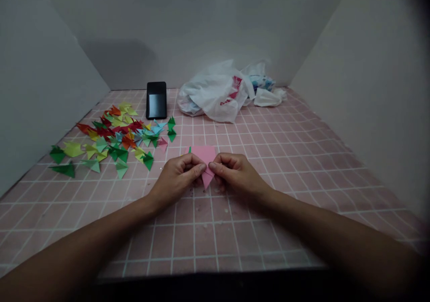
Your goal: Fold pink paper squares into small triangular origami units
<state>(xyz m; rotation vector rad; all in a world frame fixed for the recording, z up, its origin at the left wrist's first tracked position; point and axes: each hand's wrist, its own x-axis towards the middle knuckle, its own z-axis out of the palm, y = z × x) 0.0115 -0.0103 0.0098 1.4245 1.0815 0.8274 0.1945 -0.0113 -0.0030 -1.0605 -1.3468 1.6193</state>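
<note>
Pinching pink paper (205,156) between left hand (176,179) and right hand (235,174)

Dim, flat light — a soft shadow on the back wall (114,64), darkened corners, wide-angle stretching at the edges.

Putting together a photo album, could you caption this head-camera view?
Left hand and right hand pinch a folded pink paper sheet beside scattered multicoloured folded paper pieces.
</note>
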